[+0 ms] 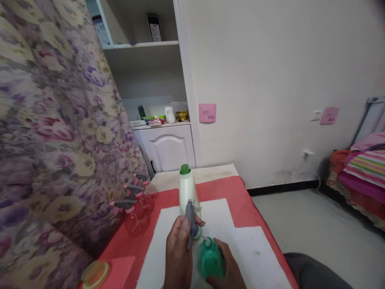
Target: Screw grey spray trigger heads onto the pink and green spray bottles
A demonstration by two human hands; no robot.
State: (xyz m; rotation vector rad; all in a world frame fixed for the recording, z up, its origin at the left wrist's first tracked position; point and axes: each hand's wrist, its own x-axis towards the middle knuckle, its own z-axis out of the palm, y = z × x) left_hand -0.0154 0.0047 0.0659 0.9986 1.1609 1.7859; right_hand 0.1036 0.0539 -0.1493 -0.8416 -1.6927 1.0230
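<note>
My left hand (179, 251) is closed around a grey trigger spray head (190, 220), tilted so that its collar faces the bottle. My right hand (230, 267) wraps round a green spray bottle (209, 259) near the front of the table. The bottle's neck is uncapped, and a pale tube seems to run between it and the spray head's collar. Just behind my hands stands a tall pale-green bottle (187, 188) with a green top. Its lower part is hidden by my left hand and the spray head.
Several clear pink spray bottles (136, 220) with grey trigger heads stand at the table's left edge, by the flowered curtain (60, 120). A round yellowish lid or dish (95, 273) lies front left. White sheets (246, 245) cover part of the red tablecloth (237, 196).
</note>
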